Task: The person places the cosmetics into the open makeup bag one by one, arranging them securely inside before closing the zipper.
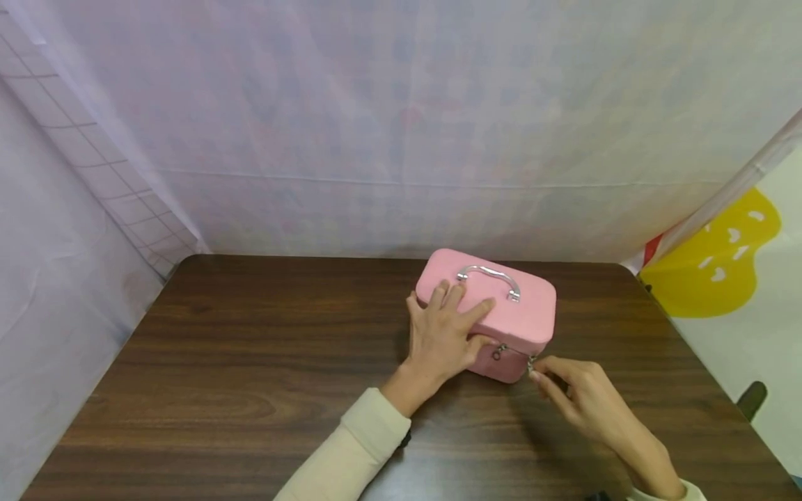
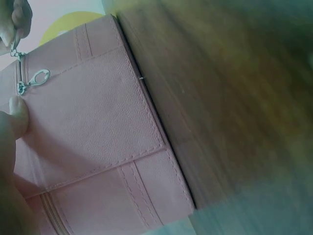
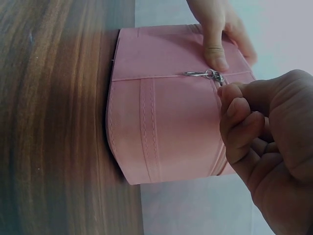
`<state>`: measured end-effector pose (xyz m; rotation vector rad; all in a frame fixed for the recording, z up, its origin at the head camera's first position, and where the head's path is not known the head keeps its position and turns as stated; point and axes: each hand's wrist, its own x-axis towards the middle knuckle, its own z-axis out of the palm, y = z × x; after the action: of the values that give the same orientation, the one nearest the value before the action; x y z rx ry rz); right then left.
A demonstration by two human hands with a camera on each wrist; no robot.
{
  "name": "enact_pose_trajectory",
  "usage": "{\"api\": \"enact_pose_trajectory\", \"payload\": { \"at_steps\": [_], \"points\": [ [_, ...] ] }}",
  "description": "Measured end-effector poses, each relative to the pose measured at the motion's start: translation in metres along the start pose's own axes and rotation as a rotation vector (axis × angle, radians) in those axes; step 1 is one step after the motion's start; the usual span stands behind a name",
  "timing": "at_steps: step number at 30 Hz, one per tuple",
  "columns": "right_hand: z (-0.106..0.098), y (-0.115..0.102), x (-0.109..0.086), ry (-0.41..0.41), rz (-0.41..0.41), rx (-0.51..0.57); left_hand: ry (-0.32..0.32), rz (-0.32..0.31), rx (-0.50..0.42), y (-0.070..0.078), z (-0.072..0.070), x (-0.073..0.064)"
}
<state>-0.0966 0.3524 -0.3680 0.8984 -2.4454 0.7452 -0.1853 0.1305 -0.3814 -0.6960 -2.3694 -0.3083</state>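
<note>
A pink zippered case (image 1: 529, 299) stands on the table, its silver handle (image 1: 491, 271) on the lid. My left hand (image 1: 441, 334) rests on the case's left and front part, fingers spread over the lid. Its thumb (image 2: 18, 117) lies straight along the front side, close to a zipper pull (image 2: 39, 77) that hangs loose. At the front right corner, my right hand (image 1: 583, 393) pinches a second zipper pull (image 1: 531, 363) between thumb and forefinger. In the right wrist view, the right hand's other fingers (image 3: 244, 127) are curled in, and its fingertips mostly hide that pull.
The dark wood table (image 1: 238, 362) extends left of the case and toward the front. A pale curtain (image 1: 401, 139) hangs along the back edge. Past the right edge is a yellow shape with white marks (image 1: 714, 264).
</note>
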Motion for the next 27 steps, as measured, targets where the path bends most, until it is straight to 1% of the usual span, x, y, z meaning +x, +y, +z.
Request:
{"api": "enact_pose_trajectory", "payload": {
  "at_steps": [11,18,22,27],
  "points": [
    [0.006,0.000,0.000,0.038,0.020,-0.022,0.039,-0.023,0.011,0.008,0.001,-0.003],
    [0.011,-0.004,0.004,0.062,0.021,-0.038,0.067,-0.039,0.008,0.011,0.002,-0.003],
    [0.014,-0.006,0.007,0.075,0.019,-0.045,0.069,-0.043,0.006,0.012,0.002,-0.003],
    [0.017,-0.009,0.009,0.080,0.038,-0.055,0.060,-0.044,0.006,0.013,0.001,-0.003]
  ]
}}
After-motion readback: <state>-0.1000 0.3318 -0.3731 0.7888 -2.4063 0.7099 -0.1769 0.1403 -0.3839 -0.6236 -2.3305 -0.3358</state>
